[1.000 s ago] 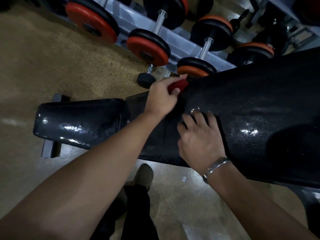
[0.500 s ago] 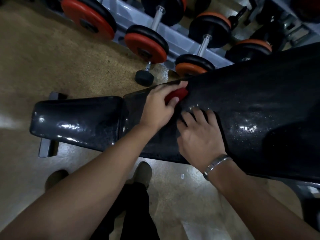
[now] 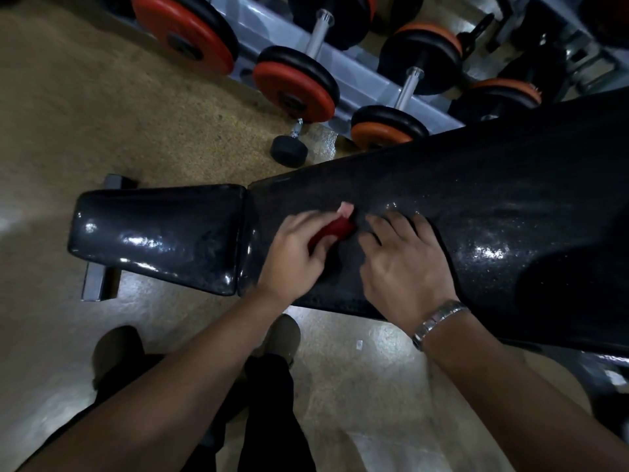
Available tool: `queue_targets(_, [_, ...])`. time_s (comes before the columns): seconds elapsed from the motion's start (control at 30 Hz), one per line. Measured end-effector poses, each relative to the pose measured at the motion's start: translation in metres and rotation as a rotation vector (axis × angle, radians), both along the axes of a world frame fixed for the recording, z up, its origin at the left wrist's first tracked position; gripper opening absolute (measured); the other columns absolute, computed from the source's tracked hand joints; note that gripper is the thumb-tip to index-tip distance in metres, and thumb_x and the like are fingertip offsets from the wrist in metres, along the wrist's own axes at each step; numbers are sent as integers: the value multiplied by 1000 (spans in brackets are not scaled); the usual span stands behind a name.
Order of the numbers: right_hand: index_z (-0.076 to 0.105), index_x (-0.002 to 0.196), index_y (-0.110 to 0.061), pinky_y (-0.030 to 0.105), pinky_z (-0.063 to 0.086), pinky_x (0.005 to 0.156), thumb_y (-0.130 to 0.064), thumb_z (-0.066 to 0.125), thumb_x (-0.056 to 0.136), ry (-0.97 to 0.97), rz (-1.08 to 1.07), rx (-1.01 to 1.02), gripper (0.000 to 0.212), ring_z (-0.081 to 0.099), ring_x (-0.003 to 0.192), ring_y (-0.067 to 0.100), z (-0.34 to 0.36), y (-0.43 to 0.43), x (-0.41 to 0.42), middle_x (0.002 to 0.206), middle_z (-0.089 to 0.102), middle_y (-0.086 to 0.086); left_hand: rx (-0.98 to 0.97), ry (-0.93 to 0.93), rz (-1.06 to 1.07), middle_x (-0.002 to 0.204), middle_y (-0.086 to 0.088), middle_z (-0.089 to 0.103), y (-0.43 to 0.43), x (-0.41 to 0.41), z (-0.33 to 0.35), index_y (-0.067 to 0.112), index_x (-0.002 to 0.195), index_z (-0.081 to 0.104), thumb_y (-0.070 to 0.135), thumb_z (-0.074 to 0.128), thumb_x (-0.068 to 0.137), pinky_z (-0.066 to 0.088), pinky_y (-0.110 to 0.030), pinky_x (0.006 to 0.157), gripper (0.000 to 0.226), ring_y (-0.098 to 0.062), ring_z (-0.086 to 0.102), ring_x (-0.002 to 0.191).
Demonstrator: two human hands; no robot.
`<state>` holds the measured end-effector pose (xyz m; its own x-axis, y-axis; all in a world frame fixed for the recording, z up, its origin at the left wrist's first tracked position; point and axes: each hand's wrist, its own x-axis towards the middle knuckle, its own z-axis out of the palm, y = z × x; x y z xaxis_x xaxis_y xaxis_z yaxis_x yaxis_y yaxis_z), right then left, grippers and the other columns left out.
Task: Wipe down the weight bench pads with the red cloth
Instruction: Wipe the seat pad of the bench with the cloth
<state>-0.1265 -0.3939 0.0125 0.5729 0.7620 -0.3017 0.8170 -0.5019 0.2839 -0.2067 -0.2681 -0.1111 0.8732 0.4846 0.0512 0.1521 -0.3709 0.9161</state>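
A black weight bench lies across the view: a short seat pad [image 3: 160, 236] on the left and a long back pad [image 3: 493, 212] running to the right, both shiny and damp-looking. My left hand [image 3: 296, 257] presses a bunched red cloth [image 3: 332, 229] onto the back pad near the gap between the two pads; most of the cloth is hidden under my fingers. My right hand [image 3: 405, 267], with a metal watch on its wrist, lies flat with spread fingers on the back pad just right of the cloth.
A grey rack [image 3: 367, 80] with several red and orange-black dumbbells stands behind the bench. A small black dumbbell [image 3: 289, 149] lies on the floor by it. The bench's steel foot [image 3: 100, 284] sticks out at left. My shoes [image 3: 279, 335] stand before the bench.
My left hand has drawn the red cloth from the far edge of the back pad toward me, to mid-pad. The right hand stays flat on the pad.
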Motion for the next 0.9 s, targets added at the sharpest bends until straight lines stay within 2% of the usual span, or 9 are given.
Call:
queue_targets(0.13, [73,102,-9,53,42,105,-21,64,80,5,24,-31,27,57,121,35,3,2,3,125,67,14,21,142,112,122,-1,70,14,-1,-17,19,131,69,7,68,90,49,-38,104,42,-24,64,112])
queue_targets(0.23, [72,103,-11,51,40,103,-23,61,81,-19,33,-43,27,56,118,33,1,5,5,123,67,11,-38,134,158,121,-3,71,6,17,-1,18,130,69,8,69,90,49,-37,103,41,-24,64,111])
queue_targets(0.4, [64,104,-11,48,44,93,-17,36,79,-23,27,64,39,61,100,33,3,8,7,104,70,9,-47,39,15,124,5,69,-22,-20,11,19,130,69,8,72,91,44,-23,103,40,-15,59,113])
queue_targets(0.57, [68,105,-11,48,46,94,-15,45,71,-1,64,19,41,61,103,33,3,5,12,109,70,9,-66,182,146,119,-1,71,2,-22,-14,17,127,71,9,73,89,50,-39,102,39,-22,64,110])
queue_targets(0.67, [63,103,-10,47,46,88,-11,47,70,-26,60,56,37,62,95,34,3,7,11,98,69,11,-71,129,153,119,0,71,-11,-2,6,17,126,71,9,72,89,48,-33,102,38,-21,63,109])
queue_targets(0.77, [57,104,-12,46,45,84,-9,52,70,-27,48,89,34,61,88,35,6,8,10,87,67,11,-55,56,29,123,7,68,-32,-21,16,21,128,70,9,71,91,43,-22,102,38,-15,58,112])
queue_targets(0.83, [60,106,-9,46,46,85,-10,49,68,-16,51,61,39,61,90,36,9,8,10,88,68,12,-24,66,-17,125,6,68,-32,-45,8,21,129,70,10,73,91,43,-23,103,40,-15,57,113])
queue_targets(0.9, [63,108,-8,47,47,88,-12,48,66,-4,58,15,44,62,95,36,10,7,11,95,69,12,-4,121,23,122,3,69,-22,-52,-5,18,127,71,9,75,89,47,-32,101,39,-19,59,111])
